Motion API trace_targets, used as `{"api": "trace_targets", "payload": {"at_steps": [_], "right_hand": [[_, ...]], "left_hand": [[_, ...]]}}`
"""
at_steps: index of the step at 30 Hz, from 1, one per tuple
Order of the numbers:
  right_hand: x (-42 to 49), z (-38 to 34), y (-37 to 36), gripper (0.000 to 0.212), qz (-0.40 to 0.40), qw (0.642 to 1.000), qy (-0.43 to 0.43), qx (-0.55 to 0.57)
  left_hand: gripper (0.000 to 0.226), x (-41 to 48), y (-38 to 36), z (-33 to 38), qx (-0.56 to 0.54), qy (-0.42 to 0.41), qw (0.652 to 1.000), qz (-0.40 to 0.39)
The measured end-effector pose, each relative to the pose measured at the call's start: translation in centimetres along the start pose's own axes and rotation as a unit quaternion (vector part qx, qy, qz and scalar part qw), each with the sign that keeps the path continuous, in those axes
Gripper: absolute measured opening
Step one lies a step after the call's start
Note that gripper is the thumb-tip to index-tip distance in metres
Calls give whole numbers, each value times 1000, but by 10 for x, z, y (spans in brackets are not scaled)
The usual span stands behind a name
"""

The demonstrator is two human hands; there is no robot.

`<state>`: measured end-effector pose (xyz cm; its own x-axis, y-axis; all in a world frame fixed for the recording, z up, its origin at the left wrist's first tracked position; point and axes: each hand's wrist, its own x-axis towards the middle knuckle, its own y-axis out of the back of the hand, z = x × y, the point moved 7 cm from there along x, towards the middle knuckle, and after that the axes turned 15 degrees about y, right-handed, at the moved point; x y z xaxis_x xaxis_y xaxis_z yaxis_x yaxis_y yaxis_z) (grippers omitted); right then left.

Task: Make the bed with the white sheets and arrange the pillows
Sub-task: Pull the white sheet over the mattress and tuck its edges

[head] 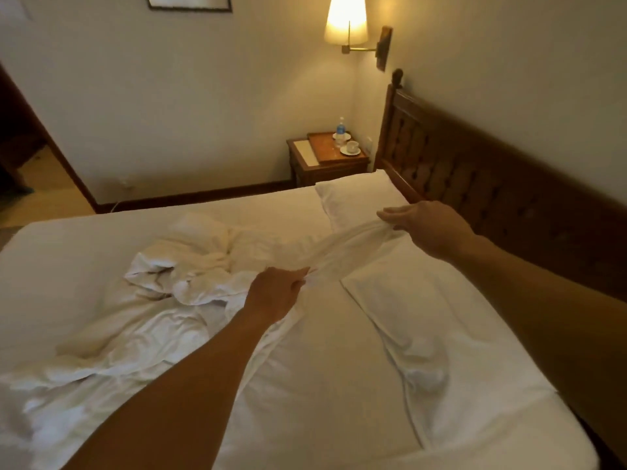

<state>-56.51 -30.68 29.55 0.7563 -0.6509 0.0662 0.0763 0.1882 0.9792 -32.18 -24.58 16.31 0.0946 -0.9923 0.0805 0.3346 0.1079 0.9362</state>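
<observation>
A water bottle (pixel 340 128) and a cup (pixel 352 146) on a saucer are being carried by the wooden tray (pixel 327 150) on the bedside desk (pixel 322 171). The white sheet (pixel 339 247) is being held stretched above the bed (pixel 305 385), one gathered fold being pinched by the left hand (pixel 274 293) and the other end by the right hand (pixel 431 225), above the near pillow (pixel 424 317). The rest of the soft, wrinkled cloth is lying in a heap left of the left hand.

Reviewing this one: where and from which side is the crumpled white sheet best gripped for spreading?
Grip the crumpled white sheet along the strip pulled taut between the left hand and right hand, coming from the wooden headboard side. That strip is lifted clear; the rest lies bunched mid-bed, edges hard to find.
</observation>
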Motion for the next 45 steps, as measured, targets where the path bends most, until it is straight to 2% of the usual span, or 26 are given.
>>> {"api": "trace_targets", "payload": {"at_steps": [5, 7, 10, 12, 15, 17, 21, 24, 27, 32, 34, 37, 39, 41, 43, 45], "right_hand": [[-42, 35, -59, 68, -74, 997, 17, -21], [-64, 59, -79, 69, -86, 996, 0, -9], [-101, 108, -106, 69, -96, 995, -41, 2], [-132, 150, -118, 66, -110, 991, -74, 2], [-194, 213, -121, 62, -125, 980, -157, -15], [-244, 252, -124, 63, -139, 966, -215, -29], [-333, 291, -160, 62, -155, 951, -262, -47], [-374, 291, -214, 60, -165, 954, -250, -18], [-396, 272, -273, 53, -190, 954, -230, 37], [-430, 228, -347, 62, -246, 946, -208, 45], [-440, 219, -360, 66, -239, 948, -198, 62], [-471, 204, -381, 56, -274, 935, -218, 63], [-513, 202, -403, 51, -330, 901, -269, 88], [-549, 197, -410, 46, -343, 870, -329, 126], [-569, 189, -416, 35, -340, 871, -329, 131], [-585, 182, -429, 32, -294, 890, -333, 97]], "left_hand": [[47, 6, -40, 39, 47, -12, 999, -9], [51, 10, -59, 70, 87, -20, 996, -22], [52, 18, -84, 131, 91, -25, 995, -31], [52, 24, -102, 182, 56, -27, 997, -43], [49, 32, -120, 272, -99, -36, 994, -31], [46, 35, -137, 335, -160, -56, 985, -30], [52, 23, -189, 419, -135, -126, 979, -80], [57, 5, -256, 429, -37, -159, 972, -167], [57, -19, -318, 409, 16, -150, 957, -247], [59, -57, -390, 374, 71, -131, 936, -320], [59, -71, -406, 376, 86, -138, 927, -339], [66, -103, -431, 397, 142, -190, 891, -387], [68, -130, -447, 419, 140, -208, 872, -421], [69, -156, -460, 438, 117, -221, 862, -441], [68, -182, -474, 448, 85, -233, 854, -456], [66, -199, -482, 447, 66, -223, 853, -468]]}}
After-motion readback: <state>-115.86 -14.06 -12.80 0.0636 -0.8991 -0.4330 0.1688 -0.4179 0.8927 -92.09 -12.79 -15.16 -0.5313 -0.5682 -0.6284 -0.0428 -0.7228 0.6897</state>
